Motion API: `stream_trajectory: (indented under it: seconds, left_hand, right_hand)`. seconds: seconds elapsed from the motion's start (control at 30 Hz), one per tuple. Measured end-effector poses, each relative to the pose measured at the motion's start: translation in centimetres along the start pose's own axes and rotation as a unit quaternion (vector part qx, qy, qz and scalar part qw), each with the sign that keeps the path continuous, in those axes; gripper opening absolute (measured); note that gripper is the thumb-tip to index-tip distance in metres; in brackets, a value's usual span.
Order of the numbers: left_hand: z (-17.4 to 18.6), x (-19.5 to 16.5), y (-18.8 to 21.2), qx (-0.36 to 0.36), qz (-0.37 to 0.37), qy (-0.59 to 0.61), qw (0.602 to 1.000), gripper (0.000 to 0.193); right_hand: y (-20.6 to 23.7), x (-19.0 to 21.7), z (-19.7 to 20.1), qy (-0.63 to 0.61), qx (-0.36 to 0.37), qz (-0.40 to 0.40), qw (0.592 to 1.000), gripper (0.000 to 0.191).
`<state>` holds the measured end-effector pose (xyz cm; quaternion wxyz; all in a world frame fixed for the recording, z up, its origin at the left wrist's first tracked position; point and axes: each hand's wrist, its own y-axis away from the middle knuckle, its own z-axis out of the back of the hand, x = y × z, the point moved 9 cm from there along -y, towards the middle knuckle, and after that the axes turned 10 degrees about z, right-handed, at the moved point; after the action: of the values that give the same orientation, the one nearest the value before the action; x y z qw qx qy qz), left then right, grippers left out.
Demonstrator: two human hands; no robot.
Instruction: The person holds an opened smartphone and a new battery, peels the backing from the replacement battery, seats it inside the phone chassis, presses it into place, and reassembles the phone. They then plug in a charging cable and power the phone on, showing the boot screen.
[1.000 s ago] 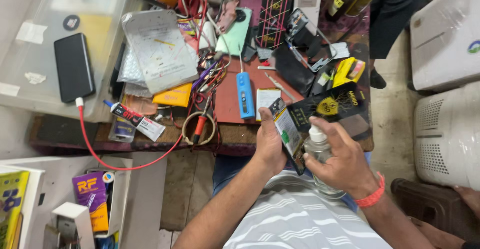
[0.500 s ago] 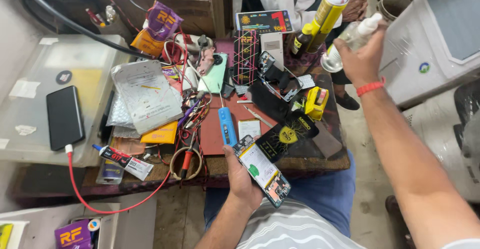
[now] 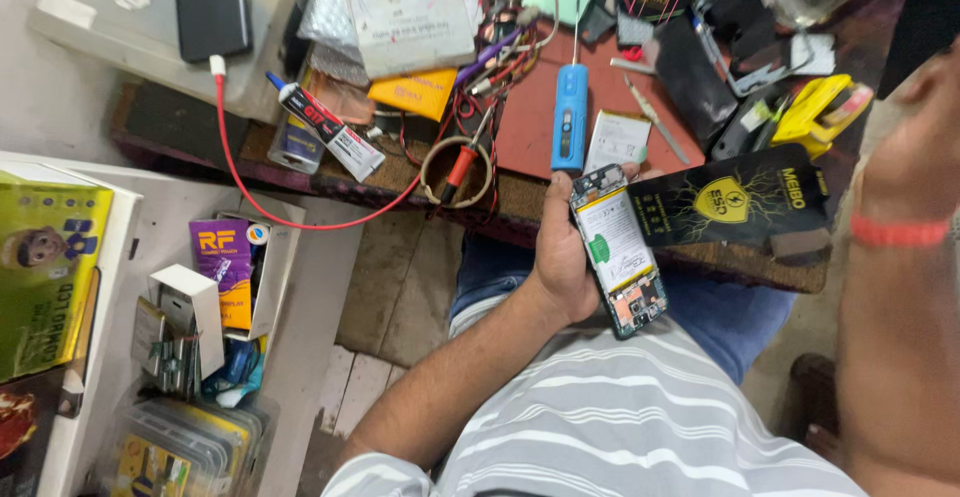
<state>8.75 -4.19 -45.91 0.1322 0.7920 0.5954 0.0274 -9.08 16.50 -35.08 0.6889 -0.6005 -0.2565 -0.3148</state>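
open phone held over the lap, at the front edge of the desk

the desk (image 3: 520, 207) is the biggest thing here, and it is packed with tools. its front edge runs across the middle of the view. a black mat (image 3: 735, 202) lies at that front edge, on the right side. a blue pen-shaped tool (image 3: 570, 117) lies a little way in from the front edge, near the middle. a small tube (image 3: 325, 127) rests near the front edge on the left, and a red cable (image 3: 250, 182) hangs off that edge in a loop.

the left hand (image 3: 562, 252) holds the phone (image 3: 617, 247) just in front of the desk's front edge, above the lap. its back cover is off, so the insides show. the fingers are wrapped round the long sides, and fingertips peek out at the top. the phone's top end is close to the mat.

the phone looks light, flat and stiff. it likely breaks easily, with small bare parts at the bottom end and a soft battery in the middle. the side edges are the safest place to grip it.

the right hand is out of view. only the arm with a red band (image 3: 900, 232) shows at the right, so i cannot tell how its fingers are.

there is open room over the lap. the desk top has little free room.
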Motion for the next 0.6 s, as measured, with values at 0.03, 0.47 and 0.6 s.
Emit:
stream_trajectory:
  seconds: [0.03, 0.47, 0.6]
  left_hand:
    - [0.5, -0.2, -0.8, -0.003, 0.017, -0.002, 1.0, 0.073]
    - [2.5, 5.2, -3.3, 0.053, 0.178, 0.004, 0.983, 0.073]
    - [4.2, 4.2, -2.9, -0.006, 0.137, -0.035, 0.99, 0.076]
  right_hand:
    - [3.6, 0.7, 0.2, -0.079, -0.017, -0.059, 0.995, 0.059]
    - [16.5, 6.3, -4.5, 0.095, 0.049, -0.223, 0.969, 0.022]
    - [17.9, 6.2, -5.1, 0.136, 0.098, -0.26, 0.951, 0.02]
